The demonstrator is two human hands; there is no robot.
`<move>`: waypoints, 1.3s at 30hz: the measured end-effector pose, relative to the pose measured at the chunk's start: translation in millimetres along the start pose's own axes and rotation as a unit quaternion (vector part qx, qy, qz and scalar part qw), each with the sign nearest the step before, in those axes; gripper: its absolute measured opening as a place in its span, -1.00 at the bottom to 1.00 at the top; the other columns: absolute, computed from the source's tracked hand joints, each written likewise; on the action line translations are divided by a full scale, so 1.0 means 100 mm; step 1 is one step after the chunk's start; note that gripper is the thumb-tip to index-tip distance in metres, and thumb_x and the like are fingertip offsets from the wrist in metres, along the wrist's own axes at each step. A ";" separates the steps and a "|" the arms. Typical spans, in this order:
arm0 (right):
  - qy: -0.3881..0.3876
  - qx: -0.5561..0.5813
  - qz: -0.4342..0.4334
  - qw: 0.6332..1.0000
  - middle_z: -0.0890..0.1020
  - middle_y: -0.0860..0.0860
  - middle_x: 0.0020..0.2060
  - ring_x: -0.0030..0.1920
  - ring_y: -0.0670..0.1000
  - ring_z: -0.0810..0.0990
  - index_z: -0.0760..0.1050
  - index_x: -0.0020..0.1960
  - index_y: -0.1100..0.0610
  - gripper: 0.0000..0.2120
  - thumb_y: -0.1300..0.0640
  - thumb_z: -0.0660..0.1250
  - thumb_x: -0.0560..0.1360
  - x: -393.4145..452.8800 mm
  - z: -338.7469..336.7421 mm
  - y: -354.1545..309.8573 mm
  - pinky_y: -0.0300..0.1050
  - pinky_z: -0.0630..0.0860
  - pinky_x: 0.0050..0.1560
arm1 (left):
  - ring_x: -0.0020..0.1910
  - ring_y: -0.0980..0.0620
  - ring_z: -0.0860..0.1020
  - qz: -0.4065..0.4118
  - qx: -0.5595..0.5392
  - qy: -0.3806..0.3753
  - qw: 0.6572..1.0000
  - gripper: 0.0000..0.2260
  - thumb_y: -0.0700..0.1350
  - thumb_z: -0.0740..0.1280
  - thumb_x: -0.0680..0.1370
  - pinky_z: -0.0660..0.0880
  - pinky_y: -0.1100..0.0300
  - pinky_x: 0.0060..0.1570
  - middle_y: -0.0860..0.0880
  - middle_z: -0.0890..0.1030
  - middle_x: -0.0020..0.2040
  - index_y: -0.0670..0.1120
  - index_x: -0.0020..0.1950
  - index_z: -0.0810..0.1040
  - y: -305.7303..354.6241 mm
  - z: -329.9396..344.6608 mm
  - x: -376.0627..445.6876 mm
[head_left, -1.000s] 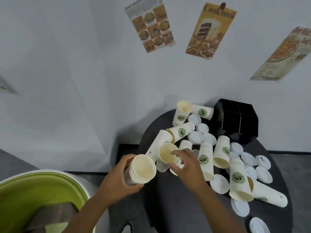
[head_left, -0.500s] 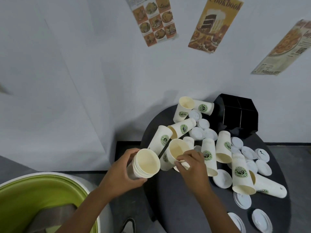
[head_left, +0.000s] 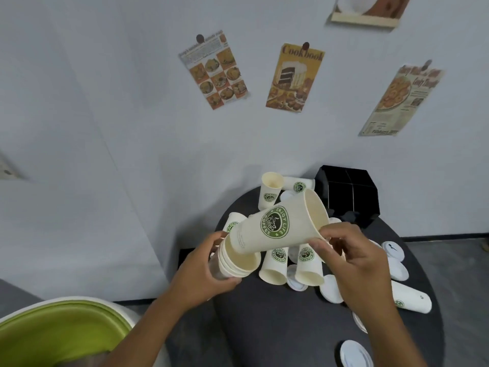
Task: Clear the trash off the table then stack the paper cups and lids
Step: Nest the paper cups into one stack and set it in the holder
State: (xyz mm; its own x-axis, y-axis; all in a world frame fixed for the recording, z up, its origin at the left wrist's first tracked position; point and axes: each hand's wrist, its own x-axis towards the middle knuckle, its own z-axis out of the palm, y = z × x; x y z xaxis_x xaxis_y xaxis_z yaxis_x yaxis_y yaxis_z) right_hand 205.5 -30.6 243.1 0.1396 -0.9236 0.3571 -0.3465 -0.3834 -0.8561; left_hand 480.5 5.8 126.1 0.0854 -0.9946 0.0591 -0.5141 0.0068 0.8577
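We hold one paper cup (head_left: 277, 225) up over the table (head_left: 264, 321). Our right hand (head_left: 362, 263) pinches it at the rim, and its small end points into the stack (head_left: 235, 263) that our left hand (head_left: 201, 271) grips around. We think the cup is very light and thin, so a hard squeeze would bend it. The rim is the stiff part, so that looks like a good place to hold. It should slide in easily if we keep it straight.

On the table past the stack, more cups (head_left: 275, 263) lie and stand, with white lids (head_left: 332, 288) among them. A black box (head_left: 349, 192) sits at the far side of the table. A green bin (head_left: 58, 332) is off the near left side of the table. Nothing blocks the stack.
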 end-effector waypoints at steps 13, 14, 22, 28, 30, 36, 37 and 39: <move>-0.159 -0.030 -0.070 0.984 0.60 -0.14 0.06 0.03 -0.05 0.54 0.64 0.09 -0.19 -0.68 0.05 0.60 0.39 -0.24 -0.15 0.18 -0.41 0.37 -0.04 | 0.26 0.26 0.56 0.002 -0.011 0.053 0.999 -0.20 0.19 0.66 0.29 0.60 0.08 0.24 0.32 0.56 0.30 0.28 0.43 0.34 0.55 0.53 -0.32; -0.165 -0.019 -0.067 0.984 0.60 -0.13 0.07 0.01 -0.03 0.53 0.63 0.10 -0.19 -0.67 0.03 0.59 0.39 -0.25 -0.17 0.20 -0.39 0.38 -0.04 | 0.26 0.26 0.56 -0.002 -0.012 0.059 0.998 -0.19 0.20 0.66 0.29 0.60 0.09 0.24 0.33 0.55 0.30 0.28 0.44 0.34 0.55 0.56 -0.35; -0.197 0.003 -0.002 0.980 0.61 -0.15 0.04 -0.04 0.02 0.55 0.61 0.09 -0.22 -0.70 0.05 0.57 0.43 -0.08 0.02 0.60 -0.26 0.46 -0.12 | 0.26 0.37 0.50 -0.053 -0.011 0.100 0.993 -0.18 0.11 0.69 0.28 0.54 0.37 0.11 0.44 0.49 0.27 0.47 0.34 0.27 0.28 0.60 -0.54; -0.181 -0.032 0.059 0.981 0.62 -0.20 -0.03 -0.07 -0.06 0.55 0.58 0.09 -0.24 -0.68 0.05 0.56 0.43 0.35 0.60 1.11 -0.34 0.46 -0.07 | 0.24 0.39 0.49 -0.085 -0.007 0.100 0.991 -0.20 0.07 0.70 0.25 0.48 0.44 0.07 0.48 0.50 0.24 0.38 0.34 0.33 -0.21 0.24 -0.28; -0.173 -0.048 0.082 0.980 0.62 -0.19 -0.06 -0.08 -0.09 0.54 0.57 0.11 -0.23 -0.66 0.04 0.57 0.43 0.52 0.82 1.27 -0.38 0.44 -0.09 | 0.24 0.39 0.50 -0.093 -0.006 0.095 0.991 -0.22 0.07 0.70 0.23 0.47 0.43 0.07 0.48 0.51 0.23 0.36 0.31 0.36 -0.38 0.07 -0.13; -0.171 -0.083 0.154 0.970 0.61 -0.08 -0.16 -0.26 -0.15 0.52 0.58 0.19 -0.19 -0.60 0.06 0.58 0.42 1.00 1.47 1.87 -0.36 0.42 -0.17 | 0.21 0.36 0.55 -0.099 0.005 0.068 0.993 -0.18 0.07 0.70 0.21 0.53 0.22 0.14 0.39 0.56 0.26 0.29 0.37 0.39 -0.92 -0.33 0.47; -0.174 -0.090 0.168 0.966 0.61 -0.06 -0.17 -0.26 -0.16 0.52 0.57 0.21 -0.18 -0.60 0.06 0.57 0.43 1.05 1.57 1.95 -0.40 0.40 -0.17 | 0.21 0.36 0.55 -0.096 0.007 0.062 0.993 -0.19 0.06 0.70 0.22 0.53 0.22 0.14 0.39 0.55 0.27 0.29 0.37 0.39 -1.00 -0.37 0.57; -0.183 -0.104 0.200 0.957 0.59 -0.07 -0.17 -0.22 -0.18 0.53 0.55 0.25 -0.17 -0.59 0.05 0.56 0.45 1.14 1.73 2.08 -0.40 0.37 -0.15 | 0.21 0.34 0.55 -0.089 0.011 0.046 0.995 -0.21 0.05 0.70 0.23 0.53 0.24 0.14 0.39 0.55 0.28 0.31 0.36 0.39 -1.14 -0.42 0.76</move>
State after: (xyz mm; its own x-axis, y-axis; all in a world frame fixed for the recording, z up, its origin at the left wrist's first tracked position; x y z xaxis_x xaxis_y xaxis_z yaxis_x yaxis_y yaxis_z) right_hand 310.2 -216.6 41.0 0.2601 -0.9505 -0.1702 -0.6116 -0.0258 -0.7908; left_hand 581.3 -65.8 54.4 0.2534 -0.9663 -0.0457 -0.5023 -0.1718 0.8475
